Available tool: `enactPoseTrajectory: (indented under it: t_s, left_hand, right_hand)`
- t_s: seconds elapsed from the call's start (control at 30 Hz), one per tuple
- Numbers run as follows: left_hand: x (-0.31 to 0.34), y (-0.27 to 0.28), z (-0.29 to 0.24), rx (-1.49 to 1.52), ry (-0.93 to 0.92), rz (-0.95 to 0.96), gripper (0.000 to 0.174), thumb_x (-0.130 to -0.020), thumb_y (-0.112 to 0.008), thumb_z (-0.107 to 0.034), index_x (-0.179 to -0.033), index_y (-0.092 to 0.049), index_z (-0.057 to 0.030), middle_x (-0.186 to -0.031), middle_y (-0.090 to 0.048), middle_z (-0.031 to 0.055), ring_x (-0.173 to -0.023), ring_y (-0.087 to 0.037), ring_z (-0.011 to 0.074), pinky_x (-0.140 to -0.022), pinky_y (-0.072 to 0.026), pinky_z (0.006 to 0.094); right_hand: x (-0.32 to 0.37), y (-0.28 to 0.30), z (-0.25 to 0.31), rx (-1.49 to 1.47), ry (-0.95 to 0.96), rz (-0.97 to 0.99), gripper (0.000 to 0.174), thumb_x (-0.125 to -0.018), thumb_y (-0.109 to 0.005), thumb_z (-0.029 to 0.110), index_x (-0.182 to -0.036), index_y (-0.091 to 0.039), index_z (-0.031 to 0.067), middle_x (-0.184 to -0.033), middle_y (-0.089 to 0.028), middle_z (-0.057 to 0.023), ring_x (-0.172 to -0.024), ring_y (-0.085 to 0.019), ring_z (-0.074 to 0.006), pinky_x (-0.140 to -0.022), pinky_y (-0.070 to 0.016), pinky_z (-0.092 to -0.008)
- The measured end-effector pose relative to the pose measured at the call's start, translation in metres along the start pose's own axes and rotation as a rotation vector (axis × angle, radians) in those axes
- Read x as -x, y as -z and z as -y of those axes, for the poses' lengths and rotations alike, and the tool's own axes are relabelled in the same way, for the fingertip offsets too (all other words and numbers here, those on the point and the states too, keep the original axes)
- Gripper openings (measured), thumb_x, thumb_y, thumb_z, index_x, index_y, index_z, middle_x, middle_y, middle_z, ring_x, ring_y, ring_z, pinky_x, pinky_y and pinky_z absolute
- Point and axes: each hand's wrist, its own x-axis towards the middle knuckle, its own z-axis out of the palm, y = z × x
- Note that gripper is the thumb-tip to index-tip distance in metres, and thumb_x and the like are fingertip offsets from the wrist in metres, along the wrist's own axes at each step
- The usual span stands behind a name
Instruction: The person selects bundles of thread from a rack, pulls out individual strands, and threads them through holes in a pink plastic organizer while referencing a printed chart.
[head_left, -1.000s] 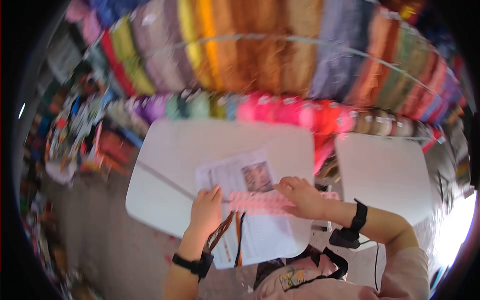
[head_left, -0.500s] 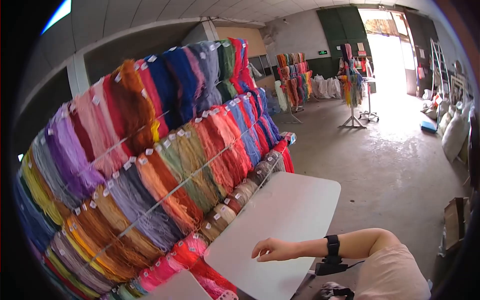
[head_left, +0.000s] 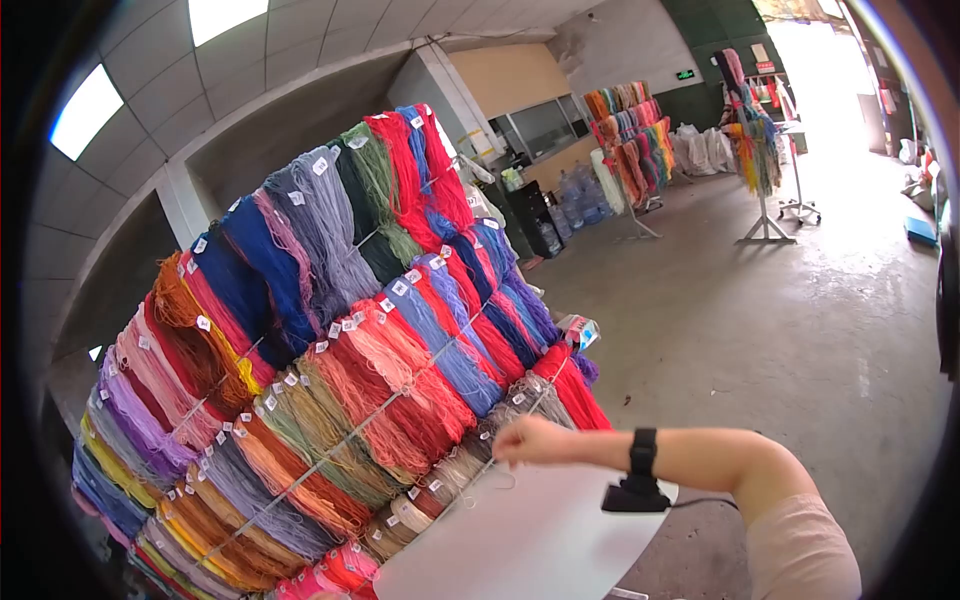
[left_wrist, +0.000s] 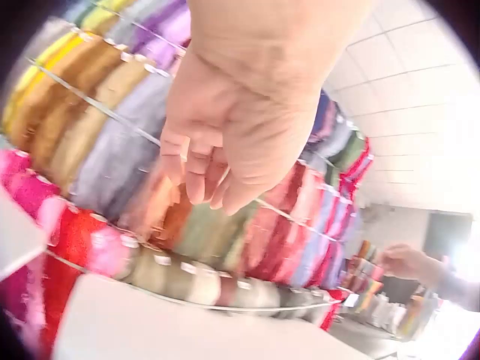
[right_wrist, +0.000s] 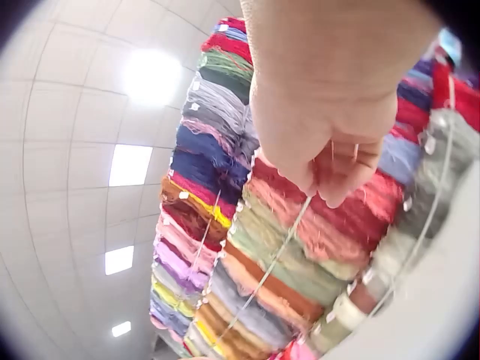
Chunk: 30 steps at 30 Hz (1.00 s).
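My right hand is raised over the white table, in front of the lower rows of yarn. In the right wrist view, the fingers of this hand are loosely curled, thumb near the index finger, with nothing plainly held. The left hand hangs with loosely bent fingers before the yarn rack in the left wrist view, and nothing shows in it. That view also catches the right hand farther off. Skeins of coral and red yarn with small white tags hang nearest the right hand.
A white table borders the rack's lower edge. Thin metal rods cross the skeins. Beyond are concrete floor, water bottles, another yarn stand and a bright doorway.
The view has swung from the papers and pink strip on the table toward the rack and room to the right. Both hands have left the papers; the right hand now appears before the yarn.
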Motion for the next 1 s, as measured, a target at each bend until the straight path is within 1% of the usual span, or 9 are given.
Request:
enactPoseTrajectory:
  t_s: [0.07, 0.13, 0.2, 0.3, 0.57, 0.83, 0.9, 0.97, 1.0]
  left_hand:
    - [-0.059, 0.024, -0.108, 0.066, -0.062, 0.114, 0.014, -0.077, -0.055, -0.011, -0.085, -0.058, -0.0013, -0.083, -0.058, 0.0139, -0.079, -0.056, 0.0257, -0.070, -0.0452, 0.0323]
    - [-0.101, 0.033, -0.173, 0.022, -0.333, 0.234, 0.021, -0.071, -0.057, -0.009, -0.091, -0.058, -0.0016, -0.093, -0.058, 0.0144, -0.084, -0.055, 0.0294, -0.073, -0.0442, 0.0358]
    - [-0.128, 0.022, -0.213, 0.102, -0.465, 0.067, 0.015, -0.070, -0.061, -0.009, -0.084, -0.060, -0.0036, -0.083, -0.059, 0.0112, -0.077, -0.058, 0.0266, -0.067, -0.0468, 0.0318]
    - [-0.161, 0.009, -0.255, 0.103, -0.479, 0.037, 0.015, -0.070, -0.060, -0.007, -0.085, -0.059, -0.0036, -0.082, -0.060, 0.0108, -0.078, -0.058, 0.0266, -0.068, -0.0469, 0.0322]
    - [-0.229, -0.023, -0.299, -0.077, -0.339, 0.185, 0.013, -0.073, -0.058, -0.011, -0.084, -0.060, -0.0040, -0.083, -0.060, 0.0108, -0.077, -0.058, 0.0263, -0.067, -0.0474, 0.0327]
    - [-0.295, -0.010, -0.353, -0.185, -0.068, 0.315, 0.015, -0.074, -0.056, -0.011, -0.086, -0.059, -0.0023, -0.089, -0.058, 0.0144, -0.085, -0.055, 0.0303, -0.074, -0.0452, 0.0355]
    - [-0.308, -0.003, -0.361, -0.208, -0.059, 0.322, 0.016, -0.074, -0.056, -0.010, -0.087, -0.059, -0.0018, -0.089, -0.058, 0.0149, -0.084, -0.055, 0.0309, -0.074, -0.0451, 0.0359]
    - [-0.320, 0.003, -0.375, -0.224, -0.040, 0.308, 0.016, -0.074, -0.055, -0.009, -0.087, -0.058, -0.0016, -0.088, -0.058, 0.0149, -0.083, -0.055, 0.0313, -0.073, -0.0451, 0.0357]
    - [-0.325, 0.005, -0.381, -0.231, -0.031, 0.303, 0.016, -0.073, -0.055, -0.009, -0.087, -0.058, -0.0015, -0.088, -0.058, 0.0150, -0.083, -0.055, 0.0315, -0.073, -0.0451, 0.0356]
  right_hand:
    - [-0.032, 0.037, -0.010, 0.177, 0.114, -0.182, 0.013, -0.068, -0.055, 0.015, -0.069, -0.061, 0.0031, -0.059, -0.058, -0.0090, -0.055, -0.058, -0.0167, -0.057, -0.0472, -0.0317]
    - [-0.063, 0.072, -0.017, 0.290, 0.150, -0.344, 0.012, -0.065, -0.054, 0.012, -0.069, -0.062, 0.0035, -0.064, -0.060, -0.0121, -0.060, -0.060, -0.0225, -0.060, -0.0473, -0.0328]
    - [-0.079, 0.105, -0.004, 0.236, 0.133, -0.459, 0.013, -0.065, -0.055, 0.012, -0.069, -0.062, 0.0023, -0.067, -0.060, -0.0146, -0.063, -0.061, -0.0236, -0.061, -0.0477, -0.0330]
    - [-0.106, 0.153, 0.007, 0.215, 0.093, -0.461, 0.015, -0.067, -0.056, 0.012, -0.076, -0.063, 0.0019, -0.069, -0.062, -0.0123, -0.067, -0.061, -0.0248, -0.064, -0.0480, -0.0327]
    - [-0.203, 0.241, -0.057, 0.438, 0.384, -0.526, 0.033, -0.069, -0.052, 0.008, -0.100, -0.055, 0.0006, -0.099, -0.055, -0.0185, -0.092, -0.054, -0.0311, -0.079, -0.0431, -0.0367]
    - [-0.294, 0.300, -0.072, 0.096, 0.640, -0.721, 0.026, -0.070, -0.050, 0.004, -0.095, -0.054, -0.0008, -0.094, -0.055, -0.0178, -0.089, -0.053, -0.0332, -0.078, -0.0432, -0.0378]
    - [-0.332, 0.318, -0.062, -0.242, 0.616, -0.802, 0.015, -0.070, -0.053, 0.005, -0.084, -0.056, -0.0008, -0.080, -0.057, -0.0178, -0.082, -0.056, -0.0335, -0.073, -0.0446, -0.0380]
    - [-0.330, 0.347, -0.027, -0.542, 0.460, -0.723, 0.019, -0.070, -0.054, 0.005, -0.088, -0.057, -0.0022, -0.080, -0.059, -0.0185, -0.082, -0.058, -0.0310, -0.070, -0.0462, -0.0360]
    - [-0.343, 0.357, -0.022, -0.642, 0.409, -0.633, 0.028, -0.071, -0.054, 0.006, -0.097, -0.054, -0.0040, -0.092, -0.057, -0.0209, -0.095, -0.054, -0.0310, -0.078, -0.0437, -0.0362]
